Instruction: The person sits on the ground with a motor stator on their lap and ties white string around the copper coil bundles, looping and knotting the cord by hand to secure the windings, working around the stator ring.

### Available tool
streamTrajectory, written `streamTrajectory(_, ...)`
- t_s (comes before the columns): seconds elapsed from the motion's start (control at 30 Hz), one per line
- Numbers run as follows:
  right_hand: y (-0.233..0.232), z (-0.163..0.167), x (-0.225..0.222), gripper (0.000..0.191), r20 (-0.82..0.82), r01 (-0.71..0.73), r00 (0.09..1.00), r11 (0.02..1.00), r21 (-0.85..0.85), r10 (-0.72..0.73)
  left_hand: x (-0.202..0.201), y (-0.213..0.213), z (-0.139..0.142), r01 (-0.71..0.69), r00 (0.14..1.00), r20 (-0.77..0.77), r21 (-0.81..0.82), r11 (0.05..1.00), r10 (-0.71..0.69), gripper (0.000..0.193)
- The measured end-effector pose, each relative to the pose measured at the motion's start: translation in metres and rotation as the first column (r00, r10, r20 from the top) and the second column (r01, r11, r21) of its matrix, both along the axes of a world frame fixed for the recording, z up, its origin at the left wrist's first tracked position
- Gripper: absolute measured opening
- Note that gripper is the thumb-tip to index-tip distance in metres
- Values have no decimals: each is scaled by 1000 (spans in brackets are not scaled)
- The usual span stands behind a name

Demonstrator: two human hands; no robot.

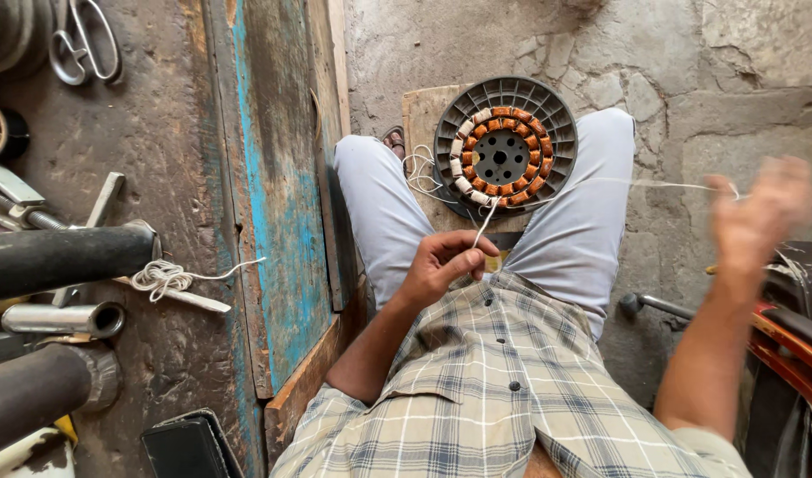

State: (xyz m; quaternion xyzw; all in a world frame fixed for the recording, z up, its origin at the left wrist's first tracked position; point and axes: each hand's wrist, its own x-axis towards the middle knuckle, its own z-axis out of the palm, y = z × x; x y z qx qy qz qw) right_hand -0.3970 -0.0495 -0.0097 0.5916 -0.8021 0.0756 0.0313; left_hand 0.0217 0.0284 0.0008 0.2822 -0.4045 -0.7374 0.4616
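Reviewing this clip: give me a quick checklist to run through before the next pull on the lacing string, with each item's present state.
1. Left hand pinching the white string near the stator: ok.
2. Right hand has the string's far end, drawn out to the side: ok, though the hand is blurred.
3. String taut between stator and right hand: ok.
4. Stator resting flat on the wooden board between the knees: ok.
5. Loose string loops at the stator's left free of tangles: cannot tell.
6. Scissors within reach: cannot tell.

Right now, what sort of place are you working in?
Likely a small motor-repair workshop: a wound stator with copper coils lies between the knees, scissors and metal pipes lie on a worn bench, and the floor is cracked stone.
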Motion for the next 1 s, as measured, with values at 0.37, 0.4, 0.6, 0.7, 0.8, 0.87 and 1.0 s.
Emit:
streamTrajectory(0.37, 13, 19, 48, 46, 802, -269, 32, 778, -568, 597, 5, 2, 10, -3, 996, 86, 25, 1000, 1, 21)
streamTrajectory(0.4, 9, 16, 41, 41, 739, -282, 289, 792, -541, 608, 5, 2, 9, -9, 997, 78, 36, 999, 7, 21)
streamTrajectory(0.6, -15, 39, 26, 58, -1, -321, 940, 889, -327, 340, -10, -2, 3, 26, 995, 94, 15, 1000, -27, 22)
streamTrajectory(0.7, 3, 9, 93, 59, 567, -555, 716, 825, 109, 406, -14, -1, 7, 68, 994, 83, 3, 998, -68, 22)
streamTrajectory(0.8, 25, -8, 100, 37, 823, -870, 150, 468, -152, 547, -13, -1, 11, 79, 992, 97, -40, 996, -75, 23)
streamTrajectory(0.87, 28, 1, 57, 31, 860, -772, -49, 527, -355, 508, -9, -2, 12, 70, 991, 114, -47, 996, -64, 23)
streamTrajectory(1.0, 13, 44, -39, 35, 484, -283, 733, 862, -421, 477, -7, -5, 5, 48, 993, 115, -65, 997, -40, 22)
